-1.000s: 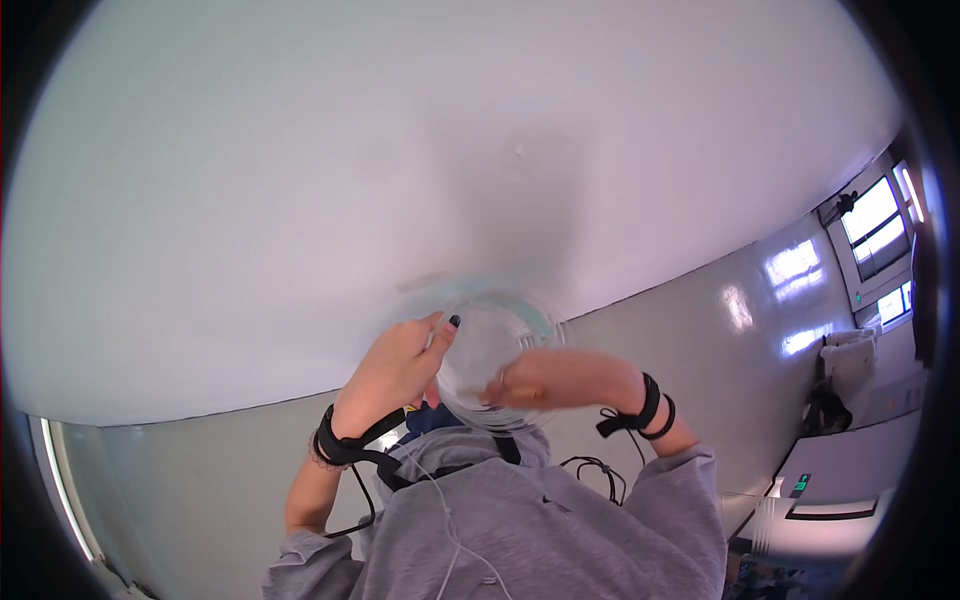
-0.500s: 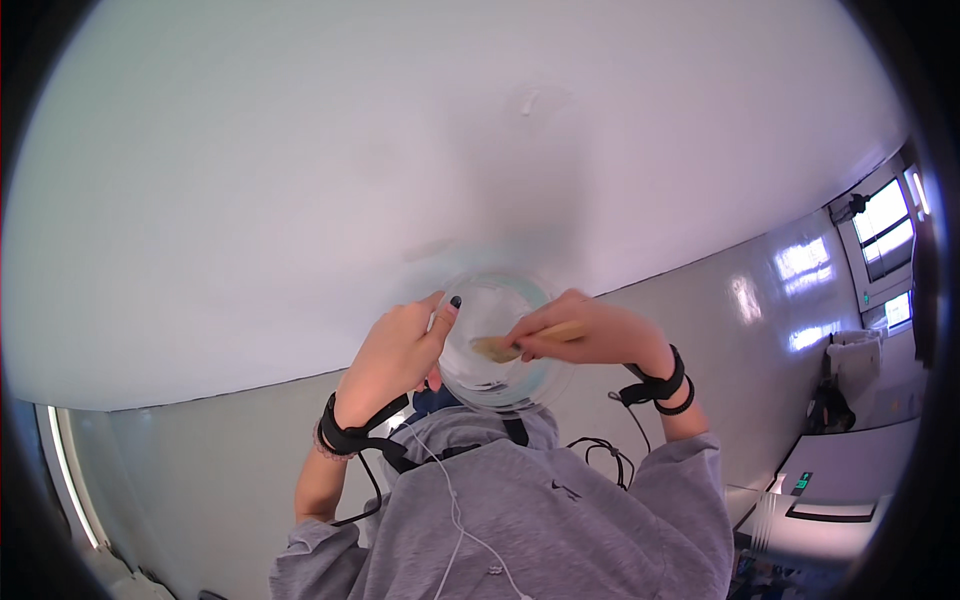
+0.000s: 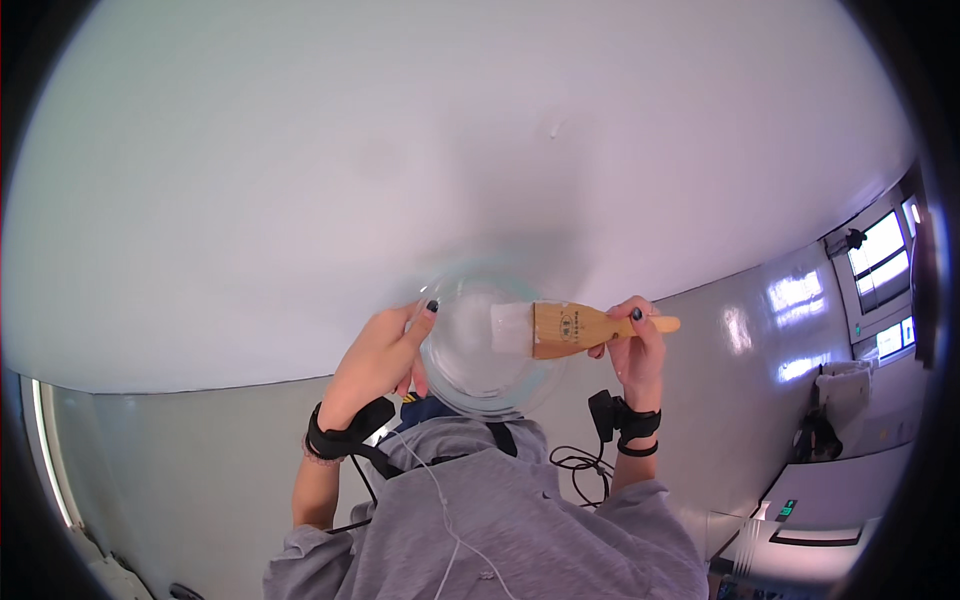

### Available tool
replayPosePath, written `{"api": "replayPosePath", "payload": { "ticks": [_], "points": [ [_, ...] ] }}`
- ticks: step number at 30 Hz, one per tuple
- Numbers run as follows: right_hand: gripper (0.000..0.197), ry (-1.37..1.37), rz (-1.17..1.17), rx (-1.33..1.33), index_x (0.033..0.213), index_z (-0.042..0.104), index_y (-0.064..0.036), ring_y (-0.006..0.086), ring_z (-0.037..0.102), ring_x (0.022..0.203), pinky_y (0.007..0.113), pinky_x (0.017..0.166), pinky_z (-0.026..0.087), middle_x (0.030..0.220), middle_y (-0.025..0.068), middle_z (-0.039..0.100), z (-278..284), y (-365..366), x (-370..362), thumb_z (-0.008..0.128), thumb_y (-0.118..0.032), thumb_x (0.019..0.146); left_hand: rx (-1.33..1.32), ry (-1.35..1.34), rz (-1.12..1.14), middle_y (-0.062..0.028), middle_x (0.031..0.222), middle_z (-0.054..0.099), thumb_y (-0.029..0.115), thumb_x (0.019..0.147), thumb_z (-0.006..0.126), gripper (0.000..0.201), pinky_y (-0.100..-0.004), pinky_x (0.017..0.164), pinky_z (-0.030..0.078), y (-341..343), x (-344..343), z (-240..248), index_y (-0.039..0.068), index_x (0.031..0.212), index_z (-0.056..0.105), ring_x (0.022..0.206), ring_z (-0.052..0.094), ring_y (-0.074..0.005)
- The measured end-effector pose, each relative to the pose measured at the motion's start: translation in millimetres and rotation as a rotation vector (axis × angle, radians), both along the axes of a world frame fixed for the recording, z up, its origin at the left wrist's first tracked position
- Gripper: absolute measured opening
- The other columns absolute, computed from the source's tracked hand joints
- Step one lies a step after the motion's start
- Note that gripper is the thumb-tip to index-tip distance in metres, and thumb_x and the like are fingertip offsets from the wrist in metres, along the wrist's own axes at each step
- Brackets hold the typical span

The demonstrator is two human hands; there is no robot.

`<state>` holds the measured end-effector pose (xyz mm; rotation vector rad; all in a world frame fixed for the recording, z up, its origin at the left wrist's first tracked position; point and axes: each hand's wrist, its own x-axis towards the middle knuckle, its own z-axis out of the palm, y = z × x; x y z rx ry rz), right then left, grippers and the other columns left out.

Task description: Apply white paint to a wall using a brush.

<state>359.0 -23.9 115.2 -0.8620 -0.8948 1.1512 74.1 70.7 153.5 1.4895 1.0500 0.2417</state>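
Right now my left hand [image 3: 385, 352] grips the rim of a clear glass bowl [image 3: 478, 350], held up before a white surface [image 3: 400, 150]; my right hand [image 3: 632, 345] clasps a wooden-handled brush [image 3: 560, 328], its pale bristles lying across the bowl's face.

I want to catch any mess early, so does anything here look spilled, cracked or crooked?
Nothing stands out. The left hand holds the clear glass bowl by its rim, and the right hand holds a wooden brush with its bristles over the bowl. No spill or crack shows on the white table.
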Motion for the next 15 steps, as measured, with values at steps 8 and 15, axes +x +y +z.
{"api": "replayPosePath", "payload": {
  "ticks": [8, 15],
  "points": [
    [0.031, -0.196, -0.208, 0.404, 0.091, 0.052, 0.0004, 0.0301, 0.058, 0.056, 0.035, 0.051, 0.048, 0.074, 0.015, 0.056, 34, 3, 8, 0.05, -0.03, 0.086, -0.057, -0.1, 0.063, -0.012, 0.048, 0.056, 0.039, 0.095, 0.028, 0.055, -0.0205, 0.032, 0.032, -40, -11, -18, -0.008, 0.121, 0.04, 0.029, 0.039, -0.0089],
    [0.027, -0.148, -0.261, 0.409, 0.092, 0.051, -0.003, 0.0252, 0.058, 0.057, 0.03, 0.053, 0.045, 0.08, 0.0125, 0.054, 33, 16, 23, 0.044, -0.029, 0.089, -0.089, -0.025, 0.052, -0.0108, 0.049, 0.057, 0.034, 0.094, 0.032, 0.045, -0.0227, 0.034, 0.035, -58, -3, -40, -0.005, 0.112, 0.047, 0.031, 0.044, -0.0103]
  ]
}}
